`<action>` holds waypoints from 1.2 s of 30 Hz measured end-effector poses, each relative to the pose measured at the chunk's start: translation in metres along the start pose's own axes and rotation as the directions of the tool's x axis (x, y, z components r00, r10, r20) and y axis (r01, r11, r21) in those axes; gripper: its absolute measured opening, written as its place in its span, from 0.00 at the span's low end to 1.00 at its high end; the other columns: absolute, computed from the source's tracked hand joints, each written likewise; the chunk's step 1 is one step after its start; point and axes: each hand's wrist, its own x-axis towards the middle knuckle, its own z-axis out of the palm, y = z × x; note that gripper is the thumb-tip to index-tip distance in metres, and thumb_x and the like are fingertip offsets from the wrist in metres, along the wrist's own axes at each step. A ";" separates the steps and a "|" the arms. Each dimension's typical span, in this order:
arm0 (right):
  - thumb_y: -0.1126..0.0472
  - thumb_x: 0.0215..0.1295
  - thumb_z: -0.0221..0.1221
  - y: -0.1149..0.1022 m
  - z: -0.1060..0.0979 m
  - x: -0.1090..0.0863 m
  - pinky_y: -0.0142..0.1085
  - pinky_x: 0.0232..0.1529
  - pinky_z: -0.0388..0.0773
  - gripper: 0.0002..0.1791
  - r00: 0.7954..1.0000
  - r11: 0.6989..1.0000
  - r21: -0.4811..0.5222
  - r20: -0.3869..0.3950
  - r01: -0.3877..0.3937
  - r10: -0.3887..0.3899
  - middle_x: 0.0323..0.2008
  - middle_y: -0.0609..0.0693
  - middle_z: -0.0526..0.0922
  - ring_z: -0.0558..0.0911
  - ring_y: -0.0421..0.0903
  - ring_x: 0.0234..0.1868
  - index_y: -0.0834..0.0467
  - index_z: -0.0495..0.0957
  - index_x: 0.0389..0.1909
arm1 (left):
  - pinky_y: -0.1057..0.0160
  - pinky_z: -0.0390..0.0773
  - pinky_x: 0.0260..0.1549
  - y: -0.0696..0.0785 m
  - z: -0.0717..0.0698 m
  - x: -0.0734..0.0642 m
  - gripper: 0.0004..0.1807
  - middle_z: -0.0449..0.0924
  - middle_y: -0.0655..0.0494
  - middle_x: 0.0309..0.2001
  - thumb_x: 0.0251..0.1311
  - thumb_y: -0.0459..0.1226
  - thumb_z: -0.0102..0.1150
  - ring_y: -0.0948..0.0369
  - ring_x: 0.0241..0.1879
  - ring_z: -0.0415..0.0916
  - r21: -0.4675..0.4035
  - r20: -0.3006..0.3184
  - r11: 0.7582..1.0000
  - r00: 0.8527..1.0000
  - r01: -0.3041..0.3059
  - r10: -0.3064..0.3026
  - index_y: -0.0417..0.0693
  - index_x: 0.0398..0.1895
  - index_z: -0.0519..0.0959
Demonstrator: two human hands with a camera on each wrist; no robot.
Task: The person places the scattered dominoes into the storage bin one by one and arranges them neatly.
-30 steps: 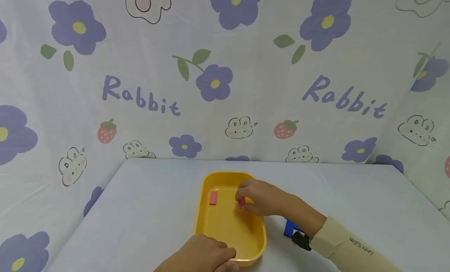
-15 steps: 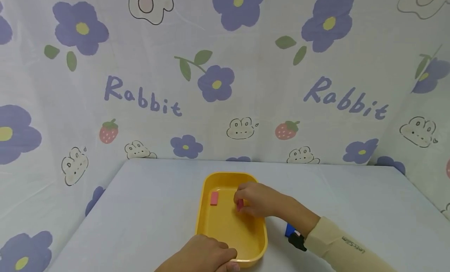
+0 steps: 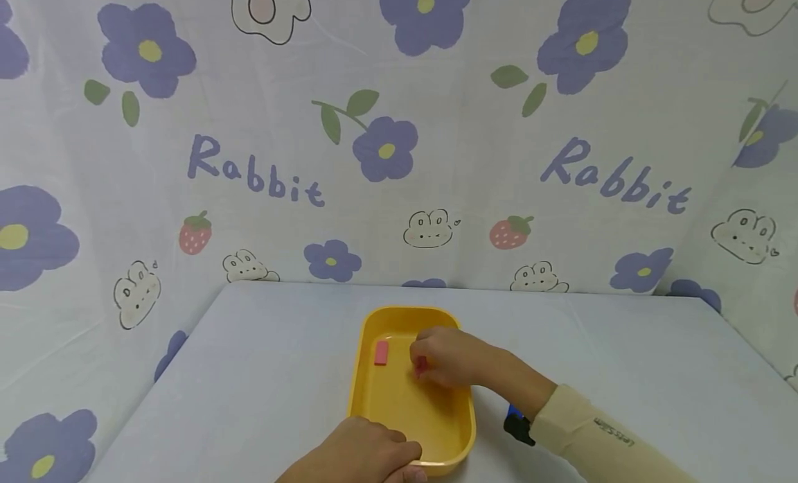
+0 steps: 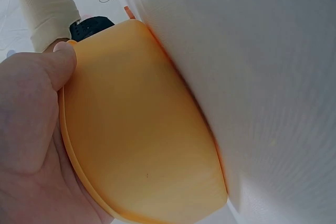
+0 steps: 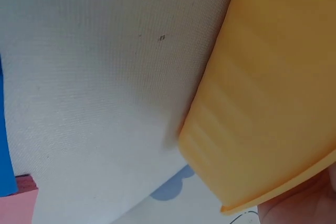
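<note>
Small pinkish-red block [image 3: 421, 366], pinched between the thumb and bent fingers of the right hand [image 3: 450, 357]; most of it hidden by the fingers. Position: inside the yellow, round-cornered plastic tray [image 3: 399, 417], right of its middle. Cannot tell whether the block touches the tray floor.

Right hand: back uppermost, fingertips pointing down and inward, wrist crossing above the tray's right long wall. Forearm slants in from the lower right.

Left hand [image 3: 363, 450]: at the tray's near end, left side, clamped on the rim. Fingers hook over the edge; left wrist view shows the thumb [image 4: 64, 61] against the rim and outer wall. The two hands sit apart from each other.

Second block, a flat pink rectangle [image 3: 382, 353], lies on the tray floor near the left wall, toward the far end, touched by neither hand.

Right arm: beige sleeve [image 3: 598, 434] with dark lettering, black band [image 3: 519, 429] at the cuff. Just beyond the band, a blue piece [image 3: 515, 409] on the white-covered table [image 3: 274, 372], partly hidden. Right wrist view adds a pink piece [image 5: 18, 208] against the blue one.

Behind: white cloth [image 3: 467, 164] printed with purple flowers, strawberries, rabbit faces, the word "Rabbit".
</note>
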 end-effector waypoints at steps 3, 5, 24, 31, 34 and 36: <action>0.60 0.60 0.71 -0.001 0.001 0.002 0.30 0.41 0.75 0.07 1.000 1.000 -0.011 0.002 0.007 -0.007 0.29 0.42 0.75 0.73 0.40 0.32 0.51 0.80 0.31 | 0.71 0.62 0.19 0.000 0.000 0.000 0.21 0.62 0.69 0.19 0.78 0.55 0.35 0.71 0.17 0.62 0.005 -0.005 1.000 1.000 -0.002 0.002 0.60 0.32 0.73; 0.60 0.60 0.71 -0.002 0.002 0.002 0.30 0.40 0.75 0.07 1.000 1.000 -0.013 0.004 0.005 -0.005 0.29 0.42 0.75 0.72 0.40 0.32 0.52 0.80 0.32 | 0.71 0.61 0.19 0.000 0.000 0.000 0.22 0.62 0.69 0.19 0.78 0.56 0.34 0.71 0.17 0.62 0.006 -0.004 1.000 1.000 -0.002 0.002 0.60 0.32 0.73; 0.60 0.60 0.70 -0.002 0.007 0.010 0.28 0.38 0.74 0.07 0.998 0.999 -0.011 0.025 -0.049 0.049 0.27 0.42 0.74 0.72 0.39 0.30 0.51 0.80 0.30 | 0.72 0.59 0.17 -0.004 0.003 0.001 0.21 0.60 0.70 0.18 0.79 0.54 0.35 0.72 0.16 0.59 0.048 -0.026 0.998 0.999 -0.027 0.028 0.59 0.34 0.74; 0.61 0.60 0.70 -0.003 0.007 0.011 0.29 0.37 0.73 0.07 0.999 0.999 -0.014 0.019 -0.034 0.035 0.27 0.44 0.75 0.72 0.40 0.30 0.52 0.80 0.30 | 0.72 0.60 0.18 -0.004 0.002 0.000 0.21 0.61 0.70 0.19 0.78 0.55 0.34 0.72 0.16 0.60 0.039 -0.020 0.999 1.000 -0.020 0.020 0.59 0.34 0.74; 0.60 0.60 0.70 -0.002 0.007 0.011 0.29 0.37 0.73 0.07 0.999 0.999 -0.025 0.018 -0.026 0.027 0.27 0.43 0.75 0.72 0.39 0.30 0.51 0.80 0.30 | 0.72 0.60 0.18 -0.004 0.003 0.001 0.21 0.61 0.70 0.19 0.78 0.55 0.34 0.72 0.16 0.61 0.036 -0.020 0.999 1.000 -0.021 0.022 0.59 0.34 0.74; 0.59 0.60 0.70 -0.001 0.007 0.010 0.29 0.37 0.73 0.07 1.000 0.999 -0.034 0.015 -0.009 0.009 0.27 0.43 0.75 0.72 0.39 0.30 0.51 0.80 0.30 | 0.72 0.60 0.17 -0.005 0.004 0.001 0.21 0.61 0.70 0.19 0.78 0.55 0.34 0.72 0.16 0.60 0.049 -0.031 0.998 0.999 -0.031 0.032 0.59 0.34 0.74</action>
